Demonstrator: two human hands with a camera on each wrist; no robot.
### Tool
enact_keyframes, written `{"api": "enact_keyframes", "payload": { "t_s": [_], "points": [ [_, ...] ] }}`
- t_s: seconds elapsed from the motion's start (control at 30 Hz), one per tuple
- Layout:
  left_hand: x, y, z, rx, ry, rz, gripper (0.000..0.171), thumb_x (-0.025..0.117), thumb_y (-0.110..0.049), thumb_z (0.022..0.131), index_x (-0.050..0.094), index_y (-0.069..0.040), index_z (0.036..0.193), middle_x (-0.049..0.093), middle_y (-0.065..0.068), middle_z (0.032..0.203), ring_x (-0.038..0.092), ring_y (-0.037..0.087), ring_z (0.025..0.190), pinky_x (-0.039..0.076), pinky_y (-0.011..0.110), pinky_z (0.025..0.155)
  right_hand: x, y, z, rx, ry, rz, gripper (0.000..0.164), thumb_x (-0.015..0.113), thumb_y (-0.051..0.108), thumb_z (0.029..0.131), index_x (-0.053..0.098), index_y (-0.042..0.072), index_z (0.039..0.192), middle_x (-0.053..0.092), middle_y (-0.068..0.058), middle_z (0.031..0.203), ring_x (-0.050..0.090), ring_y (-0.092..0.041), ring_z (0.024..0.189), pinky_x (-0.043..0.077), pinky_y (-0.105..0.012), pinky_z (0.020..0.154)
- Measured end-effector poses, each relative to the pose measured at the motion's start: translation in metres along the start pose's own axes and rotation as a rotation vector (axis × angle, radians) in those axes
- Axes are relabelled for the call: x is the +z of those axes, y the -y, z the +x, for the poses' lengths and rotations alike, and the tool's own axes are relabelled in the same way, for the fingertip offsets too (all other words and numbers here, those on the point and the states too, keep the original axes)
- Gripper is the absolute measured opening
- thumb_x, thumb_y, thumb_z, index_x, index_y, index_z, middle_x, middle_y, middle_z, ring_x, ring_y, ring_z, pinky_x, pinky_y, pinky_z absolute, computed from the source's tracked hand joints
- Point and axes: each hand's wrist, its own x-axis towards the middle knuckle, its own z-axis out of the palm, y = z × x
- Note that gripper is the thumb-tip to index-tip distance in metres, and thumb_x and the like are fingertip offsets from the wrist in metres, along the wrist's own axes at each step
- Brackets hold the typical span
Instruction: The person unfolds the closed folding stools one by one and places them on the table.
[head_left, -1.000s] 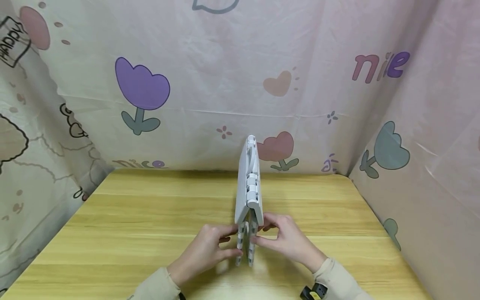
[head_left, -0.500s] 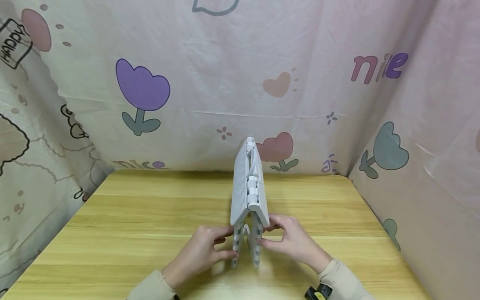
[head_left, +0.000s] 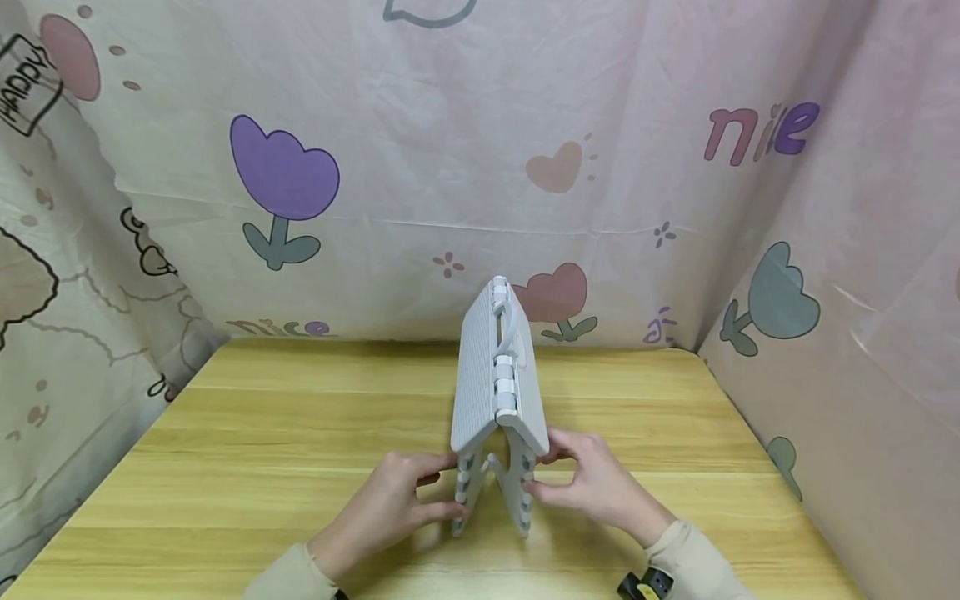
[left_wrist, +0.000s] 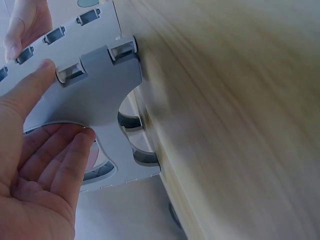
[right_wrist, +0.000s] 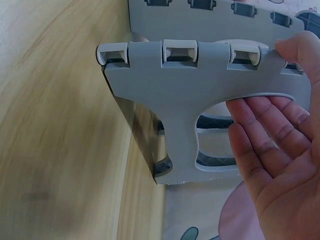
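A light grey folding step stool (head_left: 477, 367) stands upright mid-table, half folded. Its ribbed top slopes down both sides of the central hinge like a roof, and a carry handle (head_left: 508, 329) shows along that hinge. My left hand (head_left: 386, 504) grips the left leg panel (left_wrist: 107, 95), thumb on the hinged edge and fingers at the cut-out. On the other side, the right leg panel (right_wrist: 175, 87) is held the same way by my right hand (head_left: 600, 487). Between the legs, a folded brace (head_left: 491, 462) is partly visible.
The wood-grain table (head_left: 300, 417) extends to both sides of the stool. A printed fabric curtain (head_left: 420, 167) hangs behind and along the left and right sides, close to the stool's far end.
The stool's two halves have spread apart, its top flattening from a narrow fold to a wider roof shape. My left hand has moved left and my right hand right, both keeping their grip.
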Motion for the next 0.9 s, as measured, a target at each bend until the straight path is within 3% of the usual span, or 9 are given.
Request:
{"api": "enact_keyframes", "payload": {
  "t_s": [0.67,0.9],
  "points": [
    [-0.011,0.002,-0.010,0.061,-0.023,0.050,0.047,0.093,-0.025,0.083,0.077,-0.008,0.124,0.082,0.007,0.118,0.081,0.028,0.106,0.067,0.032,0.086,-0.011,-0.011,-0.010,-0.036,-0.005,-0.005,0.043,0.090,0.017,0.084,0.073,0.014,0.123,0.082,0.001,0.111,0.075,-0.007,0.099,0.066,-0.034,0.089],
    [-0.013,0.001,-0.013,0.099,-0.040,0.062,0.047,0.093,-0.026,0.084,0.077,-0.008,0.124,0.082,0.007,0.118,0.081,0.027,0.105,0.067,0.031,0.084,-0.016,-0.012,-0.014,-0.038,0.000,-0.018,0.048,0.089,0.017,0.083,0.072,0.013,0.128,0.082,0.000,0.116,0.075,-0.008,0.102,0.066,-0.036,0.090]
  ]
}}
